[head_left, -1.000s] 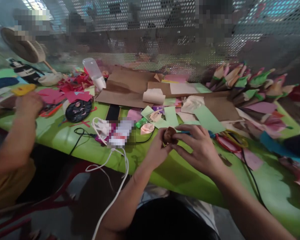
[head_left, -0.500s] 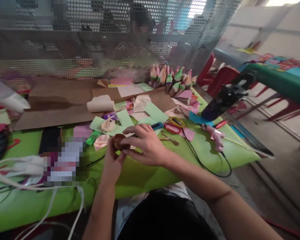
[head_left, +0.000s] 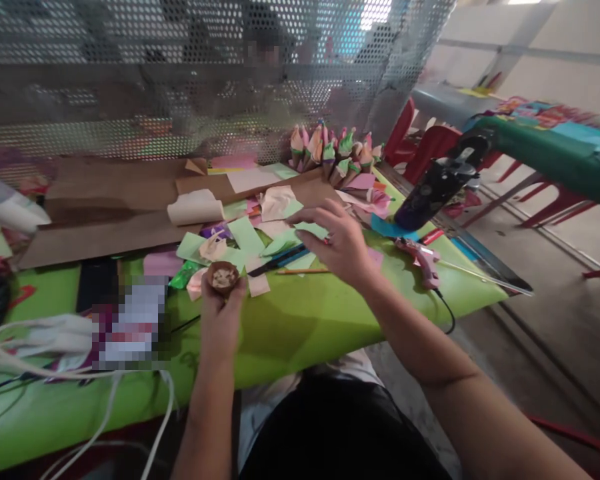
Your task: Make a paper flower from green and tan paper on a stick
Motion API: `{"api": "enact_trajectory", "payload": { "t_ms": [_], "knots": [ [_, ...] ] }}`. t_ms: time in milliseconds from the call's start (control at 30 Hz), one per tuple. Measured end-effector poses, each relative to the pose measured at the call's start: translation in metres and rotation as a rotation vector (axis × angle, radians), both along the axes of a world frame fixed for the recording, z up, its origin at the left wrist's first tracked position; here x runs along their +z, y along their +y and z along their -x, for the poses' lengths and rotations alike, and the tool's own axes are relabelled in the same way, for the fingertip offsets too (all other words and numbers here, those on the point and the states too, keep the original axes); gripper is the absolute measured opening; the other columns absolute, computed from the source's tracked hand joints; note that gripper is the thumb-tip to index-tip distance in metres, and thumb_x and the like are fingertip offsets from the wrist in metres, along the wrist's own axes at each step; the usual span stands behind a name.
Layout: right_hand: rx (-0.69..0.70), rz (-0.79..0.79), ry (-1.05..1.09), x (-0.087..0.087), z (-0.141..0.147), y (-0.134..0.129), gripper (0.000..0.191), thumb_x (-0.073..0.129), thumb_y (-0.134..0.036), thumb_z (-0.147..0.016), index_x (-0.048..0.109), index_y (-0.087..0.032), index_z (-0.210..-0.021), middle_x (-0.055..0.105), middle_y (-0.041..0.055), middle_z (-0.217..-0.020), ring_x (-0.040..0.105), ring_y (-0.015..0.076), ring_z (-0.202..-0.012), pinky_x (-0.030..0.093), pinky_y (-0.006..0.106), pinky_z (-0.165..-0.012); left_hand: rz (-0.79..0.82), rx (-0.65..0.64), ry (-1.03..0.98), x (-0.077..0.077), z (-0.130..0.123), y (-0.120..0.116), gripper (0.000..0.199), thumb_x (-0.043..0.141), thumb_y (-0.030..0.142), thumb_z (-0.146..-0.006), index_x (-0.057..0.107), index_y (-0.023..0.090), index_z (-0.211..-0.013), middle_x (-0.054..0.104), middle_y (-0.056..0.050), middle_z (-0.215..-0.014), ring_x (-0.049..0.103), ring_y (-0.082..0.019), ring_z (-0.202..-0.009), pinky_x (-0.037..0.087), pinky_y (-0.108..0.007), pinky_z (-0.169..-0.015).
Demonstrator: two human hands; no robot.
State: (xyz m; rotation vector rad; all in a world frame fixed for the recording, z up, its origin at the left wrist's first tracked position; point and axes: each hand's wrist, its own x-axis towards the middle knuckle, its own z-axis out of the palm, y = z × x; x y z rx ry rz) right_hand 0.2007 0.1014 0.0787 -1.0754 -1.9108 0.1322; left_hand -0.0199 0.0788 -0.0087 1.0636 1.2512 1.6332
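Observation:
My left hand (head_left: 221,308) is closed round a brown paper cone (head_left: 223,276), its round top facing me and pale crumpled stuff inside. To the right, my right hand (head_left: 337,241) hovers over the papers with fingers apart and nothing seen in them. Below and left of its fingers lie a blue-and-black craft knife (head_left: 280,259) and a pencil (head_left: 303,271). Pale green paper pieces (head_left: 250,235) spread behind the cone. A crumpled cream paper piece (head_left: 213,247) and a shiny green wrapper (head_left: 184,274) sit close to my left hand.
Finished paper cones (head_left: 330,153) with coloured tops stand at the back. A pink glue gun (head_left: 423,260) and a dark tumbler (head_left: 433,193) are at right. Brown paper (head_left: 105,193), a cream roll (head_left: 196,208), a phone (head_left: 99,283) and white cables (head_left: 97,375) lie left.
My right hand has left the cone and moved right and up, its fingers spreading. The cone stays in my left hand, now showing its filled top.

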Motion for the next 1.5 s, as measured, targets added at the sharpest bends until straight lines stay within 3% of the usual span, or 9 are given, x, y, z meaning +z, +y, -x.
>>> {"api": "enact_trajectory", "payload": {
  "t_ms": [200, 367, 467, 600, 733, 900, 1100, 1333, 1500],
  "knots": [
    [-0.013, 0.16, -0.22, -0.022, -0.014, 0.023, 0.02, 0.065, -0.018, -0.086, 0.075, -0.023, -0.103, 0.071, 0.0077, -0.104, 0.064, 0.0252, -0.1, 0.048, 0.04, -0.09, 0.014, 0.047, -0.144, 0.002, -0.004, 0.0, 0.053, 0.089, 0.035, -0.059, 0.063, 0.022, -0.103, 0.07, 0.001, -0.091, 0.065, -0.012, -0.081, 0.052, -0.021, -0.075],
    [-0.075, 0.318, -0.352, -0.058, -0.002, 0.049, 0.046, 0.065, -0.012, -0.077, 0.071, -0.023, -0.121, 0.068, 0.0113, -0.12, 0.064, 0.0262, -0.104, 0.049, 0.038, -0.089, 0.041, 0.061, -0.173, 0.003, -0.005, -0.001, 0.047, 0.087, 0.033, -0.063, 0.066, 0.021, -0.103, 0.072, 0.0, -0.092, 0.065, -0.012, -0.079, 0.053, -0.022, -0.074],
    [-0.107, 0.355, -0.298, -0.071, 0.005, 0.056, 0.034, 0.059, -0.005, -0.074, 0.077, -0.022, -0.098, 0.073, 0.008, -0.102, 0.067, 0.0233, -0.091, 0.05, 0.034, -0.082, 0.04, 0.05, -0.195, 0.007, -0.005, -0.003, 0.039, 0.086, 0.028, -0.062, 0.067, 0.02, -0.096, 0.071, 0.002, -0.087, 0.062, -0.009, -0.07, 0.052, -0.02, -0.069],
    [-0.093, 0.287, -0.222, -0.065, 0.009, 0.051, 0.03, 0.053, -0.004, -0.074, 0.075, -0.02, -0.085, 0.075, 0.007, -0.093, 0.068, 0.0223, -0.088, 0.051, 0.034, -0.082, 0.037, 0.057, -0.231, 0.009, -0.005, -0.003, 0.031, 0.084, 0.025, -0.062, 0.067, 0.018, -0.086, 0.069, 0.002, -0.079, 0.062, -0.01, -0.068, 0.053, -0.022, -0.068],
    [0.08, 0.195, 0.027, -0.045, 0.014, 0.034, 0.027, 0.053, -0.009, -0.073, 0.074, -0.021, -0.083, 0.075, 0.0047, -0.092, 0.069, 0.0215, -0.091, 0.051, 0.035, -0.085, 0.054, 0.012, -0.232, 0.009, -0.003, -0.003, 0.032, 0.085, 0.021, -0.059, 0.068, 0.02, -0.086, 0.074, 0.0, -0.087, 0.068, -0.015, -0.082, 0.055, -0.026, -0.078],
    [0.19, 0.472, 0.327, -0.035, 0.03, 0.018, 0.015, 0.063, -0.021, -0.071, 0.074, -0.02, -0.08, 0.073, 0.0025, -0.078, 0.063, 0.0174, -0.072, 0.049, 0.03, -0.069, 0.032, -0.075, -0.155, 0.011, -0.006, -0.006, 0.041, 0.085, 0.019, -0.058, 0.071, 0.023, -0.096, 0.076, -0.001, -0.101, 0.07, -0.018, -0.098, 0.054, -0.03, -0.091],
    [0.331, 0.759, 0.628, -0.05, 0.05, 0.007, 0.021, 0.077, -0.032, -0.066, 0.07, -0.019, -0.081, 0.068, 0.0002, -0.071, 0.06, 0.0155, -0.065, 0.048, 0.03, -0.065, 0.033, -0.184, -0.158, 0.013, -0.009, -0.007, 0.045, 0.085, 0.021, -0.061, 0.074, 0.019, -0.104, 0.077, -0.006, -0.105, 0.071, -0.021, -0.099, 0.056, -0.034, -0.091],
    [0.416, 0.818, 0.583, -0.062, 0.051, -0.001, 0.02, 0.075, -0.034, -0.071, 0.071, -0.019, -0.084, 0.067, 0.0001, -0.073, 0.059, 0.0155, -0.067, 0.045, 0.029, -0.066, 0.133, -0.158, -0.216, 0.016, -0.01, -0.007, 0.037, 0.089, 0.022, -0.055, 0.074, 0.018, -0.089, 0.078, -0.004, -0.09, 0.072, -0.022, -0.089, 0.059, -0.035, -0.084],
    [0.373, 0.652, 0.402, -0.057, 0.044, -0.005, 0.018, 0.072, -0.034, -0.075, 0.073, -0.02, -0.087, 0.069, 0.0021, -0.081, 0.06, 0.0175, -0.072, 0.045, 0.03, -0.067, 0.159, -0.096, -0.226, 0.012, -0.009, -0.006, 0.043, 0.093, 0.024, -0.047, 0.07, 0.018, -0.083, 0.077, -0.002, -0.088, 0.072, -0.021, -0.088, 0.058, -0.036, -0.087]
  ]
}}
